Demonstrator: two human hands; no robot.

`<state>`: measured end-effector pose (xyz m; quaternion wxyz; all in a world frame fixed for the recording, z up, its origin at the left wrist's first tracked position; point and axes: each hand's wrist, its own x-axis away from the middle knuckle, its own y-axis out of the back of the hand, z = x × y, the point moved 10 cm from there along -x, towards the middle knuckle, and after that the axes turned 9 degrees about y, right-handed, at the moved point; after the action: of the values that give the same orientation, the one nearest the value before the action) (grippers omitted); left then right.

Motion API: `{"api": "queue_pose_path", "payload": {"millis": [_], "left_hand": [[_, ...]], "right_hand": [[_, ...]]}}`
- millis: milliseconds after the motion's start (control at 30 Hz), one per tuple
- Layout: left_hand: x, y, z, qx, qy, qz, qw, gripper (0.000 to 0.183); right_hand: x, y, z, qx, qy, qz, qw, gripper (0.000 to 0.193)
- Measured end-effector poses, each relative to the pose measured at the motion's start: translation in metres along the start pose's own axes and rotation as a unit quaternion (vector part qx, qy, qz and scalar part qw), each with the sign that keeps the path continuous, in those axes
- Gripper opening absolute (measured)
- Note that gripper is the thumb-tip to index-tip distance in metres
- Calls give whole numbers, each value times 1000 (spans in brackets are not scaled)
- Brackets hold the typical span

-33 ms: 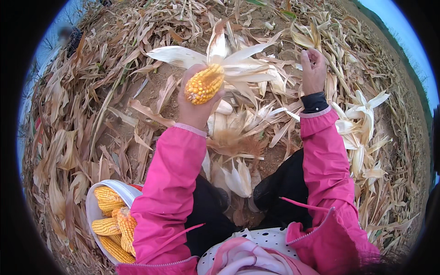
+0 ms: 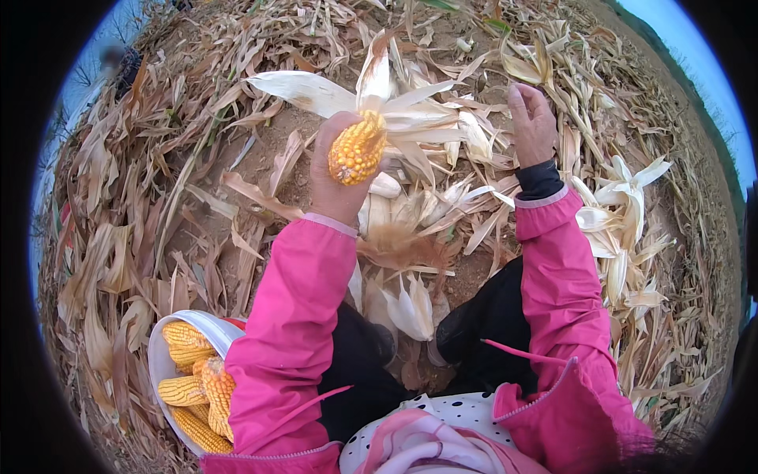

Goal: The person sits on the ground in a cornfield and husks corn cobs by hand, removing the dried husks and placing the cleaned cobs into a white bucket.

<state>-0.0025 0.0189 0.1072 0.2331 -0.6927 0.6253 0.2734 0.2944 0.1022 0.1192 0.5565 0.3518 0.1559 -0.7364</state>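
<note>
In my left hand [image 2: 338,170] is a yellow corn cob [image 2: 358,148], its fingers closed round it. Pale dry husk leaves [image 2: 304,92] fan out from the far end of the cob, peeled back from the kernels. The cob's tip points toward me. To the right, my right hand [image 2: 534,125] is raised beside the loose husks with nothing visible in it. Its fingers are loosely stretched and apart from the cob. Left of my left forearm stands a white bucket [image 2: 160,359] with several bare yellow cobs [image 2: 189,391] in it.
Dry leaves and stalks [image 2: 103,292] cover the ground all round, with patches of brown soil between. Empty pale husks [image 2: 624,205] lie at right. One small husk [image 2: 412,308] rests between my feet. A blurred person [image 2: 126,67] is far off at upper left.
The cob has tilted in my left hand, so its tip faces me more. My right hand has shifted slightly left and its fingers have straightened.
</note>
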Motion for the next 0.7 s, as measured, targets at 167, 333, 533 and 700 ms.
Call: {"api": "queue_pose_path", "payload": {"millis": [167, 333, 533, 700], "left_hand": [[13, -28, -7, -122, -42, 67, 989, 58], [16, -55, 2, -97, 35, 186, 977, 50], [35, -7, 103, 112, 475, 83, 869, 57], [34, -14, 103, 178, 407, 48, 894, 47]], "right_hand": [[115, -152, 21, -387, -390, 335, 765, 60], [126, -162, 10, -491, -419, 225, 730, 41], [116, -156, -1, -287, -226, 247, 898, 43], [130, -178, 47, -139, -11, 346, 928, 54]]}}
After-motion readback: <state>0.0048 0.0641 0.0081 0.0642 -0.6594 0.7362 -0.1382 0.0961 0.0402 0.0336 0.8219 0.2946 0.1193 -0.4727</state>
